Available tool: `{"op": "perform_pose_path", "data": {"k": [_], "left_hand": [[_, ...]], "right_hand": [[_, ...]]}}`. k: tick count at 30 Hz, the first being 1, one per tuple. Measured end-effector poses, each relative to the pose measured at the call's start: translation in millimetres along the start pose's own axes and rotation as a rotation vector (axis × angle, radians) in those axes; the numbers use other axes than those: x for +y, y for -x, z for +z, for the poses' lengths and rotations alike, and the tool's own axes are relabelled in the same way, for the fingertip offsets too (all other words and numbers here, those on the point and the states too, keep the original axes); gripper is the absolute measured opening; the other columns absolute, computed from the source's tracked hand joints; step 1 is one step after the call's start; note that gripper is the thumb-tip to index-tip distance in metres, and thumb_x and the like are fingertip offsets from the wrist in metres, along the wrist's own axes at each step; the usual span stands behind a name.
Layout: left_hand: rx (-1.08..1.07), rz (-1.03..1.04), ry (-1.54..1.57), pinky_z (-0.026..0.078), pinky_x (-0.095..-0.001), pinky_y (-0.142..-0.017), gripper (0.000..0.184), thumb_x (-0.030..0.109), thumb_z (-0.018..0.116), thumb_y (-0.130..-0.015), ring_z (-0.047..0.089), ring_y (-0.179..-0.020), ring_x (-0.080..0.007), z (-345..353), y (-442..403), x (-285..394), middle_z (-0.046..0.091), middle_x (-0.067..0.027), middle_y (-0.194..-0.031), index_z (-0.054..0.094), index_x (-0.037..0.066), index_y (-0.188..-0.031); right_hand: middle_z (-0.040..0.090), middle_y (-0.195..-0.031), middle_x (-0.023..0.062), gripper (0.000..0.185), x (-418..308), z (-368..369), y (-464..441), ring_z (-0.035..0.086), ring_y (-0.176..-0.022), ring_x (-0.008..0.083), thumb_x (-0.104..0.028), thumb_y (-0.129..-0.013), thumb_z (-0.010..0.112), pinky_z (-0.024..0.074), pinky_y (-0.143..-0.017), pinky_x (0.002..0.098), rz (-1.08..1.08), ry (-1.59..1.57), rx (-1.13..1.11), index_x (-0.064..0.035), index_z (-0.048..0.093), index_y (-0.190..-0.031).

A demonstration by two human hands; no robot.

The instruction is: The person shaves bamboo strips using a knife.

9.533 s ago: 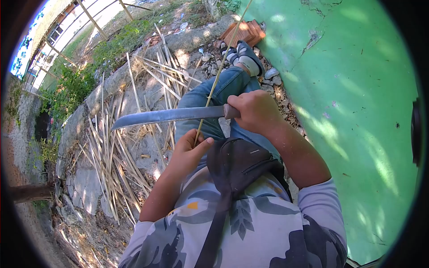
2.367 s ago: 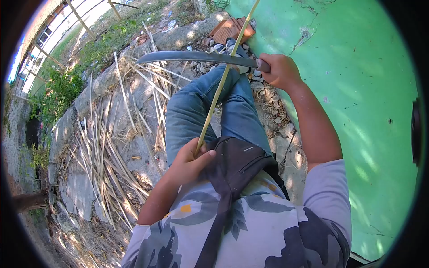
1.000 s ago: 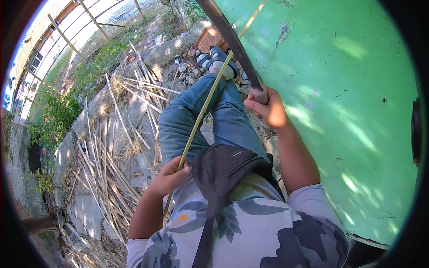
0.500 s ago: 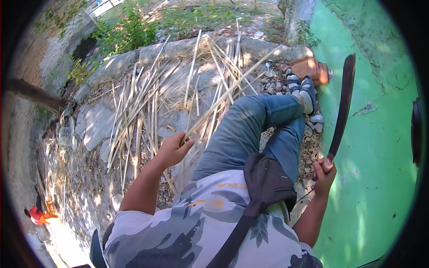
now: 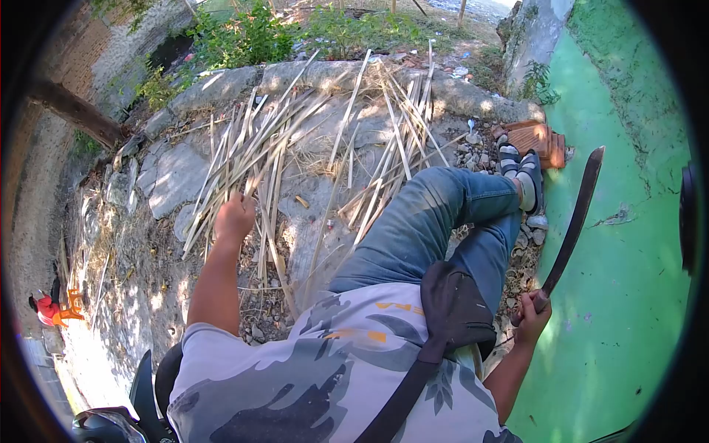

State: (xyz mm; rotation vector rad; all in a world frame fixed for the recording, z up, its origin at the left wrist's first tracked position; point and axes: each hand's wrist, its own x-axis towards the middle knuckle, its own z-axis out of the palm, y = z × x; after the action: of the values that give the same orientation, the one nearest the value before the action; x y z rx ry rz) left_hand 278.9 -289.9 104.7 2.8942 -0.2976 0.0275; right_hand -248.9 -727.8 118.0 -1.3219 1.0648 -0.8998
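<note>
My right hand (image 5: pixel 532 317) is closed around the handle of a machete (image 5: pixel 572 229), whose long dark blade points up and slightly right in front of the green wall. On the left, my left hand (image 5: pixel 235 215) is at the near end of a pile of pale split bamboo strips (image 5: pixel 269 151). Its fingers look curled around the end of a strip, though they are partly hidden by the back of the hand. A second loose heap of bamboo strips (image 5: pixel 395 140) lies beyond my bent knee.
A low stone kerb (image 5: pixel 295 77) runs behind the strips, with green plants (image 5: pixel 244 37) past it. Stacked reddish bricks (image 5: pixel 537 142) stand by my feet against the green wall (image 5: pixel 620 295). A person in red (image 5: pixel 48 308) is far left. A wooden post (image 5: pixel 77 114) leans at upper left.
My left hand has moved left to the pile, and the long strip it held across my knee is gone from there. The machete has lowered a little, and the view has shifted.
</note>
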Motion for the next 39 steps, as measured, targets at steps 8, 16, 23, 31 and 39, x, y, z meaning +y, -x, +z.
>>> {"op": "perform_pose_path", "data": {"k": [8,16,23,31,39], "left_hand": [[0.174,-0.034,0.013,0.051,-0.0460,-0.100,0.075,0.048,0.072,-0.090,0.066,-0.113,-0.0368,0,-67,-36,0.066,-0.0224,-0.120,0.050,0.001,-0.144],[-0.672,-0.090,0.219,0.050,-0.0455,-0.103,0.076,0.051,0.074,-0.088,0.064,-0.122,-0.0391,218,28,-20,0.066,-0.0272,-0.130,0.056,-0.001,-0.140],[-0.764,-0.082,0.103,0.049,-0.0463,-0.107,0.066,0.043,0.073,-0.090,0.060,-0.126,-0.0417,290,113,9,0.059,-0.0268,-0.136,0.057,0.001,-0.139],[-0.994,0.143,0.193,0.049,-0.0480,-0.106,0.047,0.032,0.070,-0.092,0.057,-0.125,-0.0440,321,147,39,0.052,-0.0247,-0.138,0.063,0.008,-0.132],[-0.858,0.154,0.125,0.050,-0.0483,-0.104,0.043,0.024,0.071,-0.090,0.056,-0.127,-0.0429,317,134,77,0.052,-0.0215,-0.137,0.062,0.008,-0.129]], "right_hand": [[0.051,-0.065,-0.0033,0.021,6,-7,-1,0.046,-0.050,0.0051,-0.007,-0.088,0.077,0.0360,-0.044,0.0225,-0.032,0.054,0.019,-0.0092,0.057,-0.094],[0.053,-0.069,-0.0029,0.016,6,-23,4,0.044,-0.050,0.0059,-0.005,-0.090,0.072,0.0355,-0.048,0.0231,0.031,0.175,0.096,-0.0102,0.057,-0.091],[0.051,-0.067,-0.0023,0.015,20,-64,20,0.045,-0.050,0.0069,-0.008,-0.090,0.072,0.0362,-0.047,0.0242,0.134,0.411,0.230,-0.0095,0.057,-0.089],[0.049,-0.065,-0.0027,0.016,10,-64,36,0.043,-0.050,0.0074,-0.006,-0.088,0.073,0.0351,-0.049,0.0250,0.206,0.427,0.240,-0.0086,0.057,-0.090],[0.052,-0.066,-0.0029,0.016,2,-51,29,0.045,-0.049,0.0066,-0.007,-0.089,0.073,0.0372,-0.047,0.0233,0.198,0.441,0.199,-0.0098,0.058,-0.091]]}}
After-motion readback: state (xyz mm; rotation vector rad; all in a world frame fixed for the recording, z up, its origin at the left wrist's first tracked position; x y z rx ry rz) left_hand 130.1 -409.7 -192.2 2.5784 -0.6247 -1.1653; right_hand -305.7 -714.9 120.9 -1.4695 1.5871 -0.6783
